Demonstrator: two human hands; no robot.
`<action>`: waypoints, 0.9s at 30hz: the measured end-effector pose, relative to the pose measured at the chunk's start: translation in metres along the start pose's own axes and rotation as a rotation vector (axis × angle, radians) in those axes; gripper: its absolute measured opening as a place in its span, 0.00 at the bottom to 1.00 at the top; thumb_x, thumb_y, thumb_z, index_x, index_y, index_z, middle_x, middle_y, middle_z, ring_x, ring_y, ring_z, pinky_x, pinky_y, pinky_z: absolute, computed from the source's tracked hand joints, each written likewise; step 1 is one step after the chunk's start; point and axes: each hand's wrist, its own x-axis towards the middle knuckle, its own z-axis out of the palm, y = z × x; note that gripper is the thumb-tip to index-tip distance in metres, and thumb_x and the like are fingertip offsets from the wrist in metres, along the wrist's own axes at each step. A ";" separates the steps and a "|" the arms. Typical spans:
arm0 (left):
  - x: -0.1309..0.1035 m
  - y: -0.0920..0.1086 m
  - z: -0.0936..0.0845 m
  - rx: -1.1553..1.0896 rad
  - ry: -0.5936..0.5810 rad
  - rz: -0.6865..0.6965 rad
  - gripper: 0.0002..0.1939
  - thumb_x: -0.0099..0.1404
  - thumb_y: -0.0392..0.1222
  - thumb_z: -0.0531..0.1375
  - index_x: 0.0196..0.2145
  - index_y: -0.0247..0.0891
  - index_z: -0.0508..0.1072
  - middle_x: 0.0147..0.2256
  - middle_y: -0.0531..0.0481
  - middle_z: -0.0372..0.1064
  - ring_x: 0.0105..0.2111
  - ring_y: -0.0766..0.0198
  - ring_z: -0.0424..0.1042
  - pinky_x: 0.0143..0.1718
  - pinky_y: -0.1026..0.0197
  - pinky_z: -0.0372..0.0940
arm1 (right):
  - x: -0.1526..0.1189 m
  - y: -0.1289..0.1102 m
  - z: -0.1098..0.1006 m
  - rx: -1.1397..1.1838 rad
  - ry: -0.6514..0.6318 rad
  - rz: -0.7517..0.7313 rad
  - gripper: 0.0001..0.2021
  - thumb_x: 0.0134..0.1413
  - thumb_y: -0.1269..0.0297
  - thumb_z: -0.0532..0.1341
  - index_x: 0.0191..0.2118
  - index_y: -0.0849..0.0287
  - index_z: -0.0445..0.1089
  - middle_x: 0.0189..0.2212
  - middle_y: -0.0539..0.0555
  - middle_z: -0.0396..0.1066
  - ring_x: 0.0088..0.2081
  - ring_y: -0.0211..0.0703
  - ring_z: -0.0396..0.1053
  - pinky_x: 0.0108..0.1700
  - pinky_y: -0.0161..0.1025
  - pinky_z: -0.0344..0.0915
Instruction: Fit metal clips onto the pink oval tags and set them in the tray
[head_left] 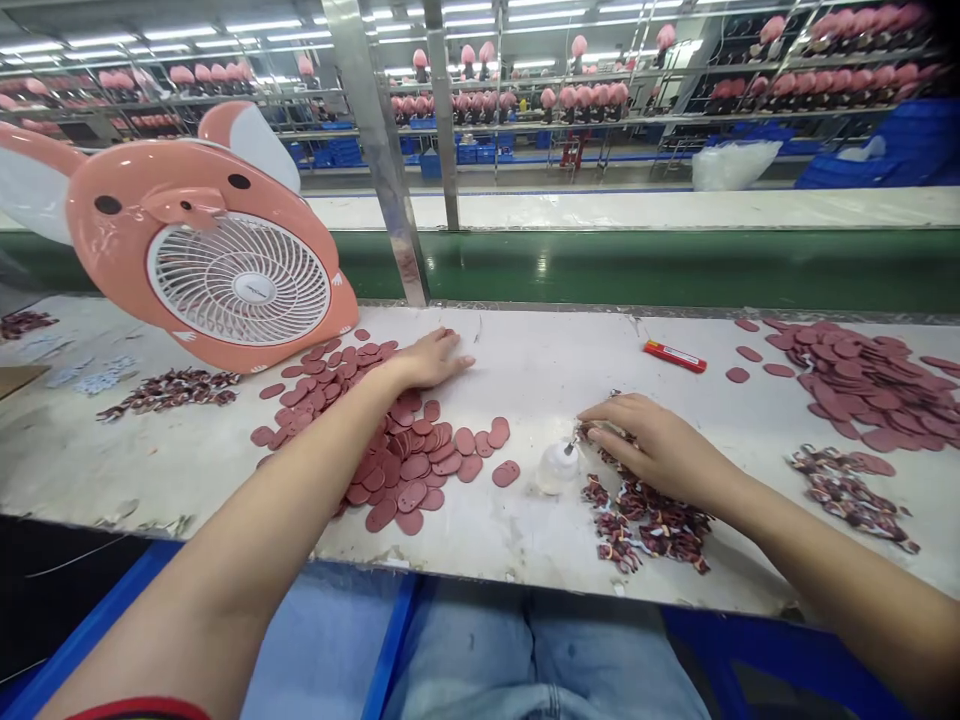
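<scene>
My left hand [435, 358] lies at the far edge of a heap of dark-red oval discs [412, 466], palm down with its fingers spread. Nothing shows in it. My right hand [649, 440] hovers over or rests on a pile of small brown-and-white painted figures [652, 525], its fingers stretched out and apart. Its fingertips come close to the dark tip of a small translucent white bottle [559, 468], which stands just left of that pile. Whether they touch the tip, I cannot tell. What lies under the right palm is hidden.
A pink animal-shaped fan [112, 200] stands at the back left, beside more small figures [169, 390]. A red stick-like tube [675, 356] lies behind my right hand. More discs [870, 380] and figures [851, 495] lie right. A metal post [382, 150] rises at the table's back edge.
</scene>
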 end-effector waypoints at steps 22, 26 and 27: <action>-0.198 0.126 0.066 0.041 0.297 0.228 0.29 0.66 0.61 0.59 0.58 0.41 0.71 0.58 0.45 0.73 0.56 0.49 0.69 0.56 0.47 0.49 | -0.018 -0.068 0.015 0.430 0.083 0.113 0.10 0.61 0.57 0.59 0.45 0.56 0.69 0.41 0.57 0.74 0.40 0.52 0.70 0.41 0.47 0.65; -0.215 0.129 0.088 -0.032 0.604 0.331 0.13 0.65 0.41 0.66 0.48 0.42 0.76 0.43 0.52 0.82 0.41 0.59 0.78 0.50 0.52 0.52 | -0.055 -0.082 0.019 0.646 0.159 0.171 0.10 0.62 0.54 0.57 0.40 0.55 0.66 0.33 0.51 0.70 0.32 0.45 0.68 0.34 0.41 0.65; -0.218 0.128 0.092 -0.040 0.633 0.359 0.13 0.65 0.36 0.67 0.48 0.42 0.76 0.42 0.52 0.83 0.38 0.60 0.79 0.49 0.53 0.54 | -0.064 -0.087 0.024 0.698 0.163 0.194 0.11 0.61 0.53 0.58 0.38 0.54 0.65 0.30 0.50 0.69 0.29 0.43 0.67 0.31 0.39 0.64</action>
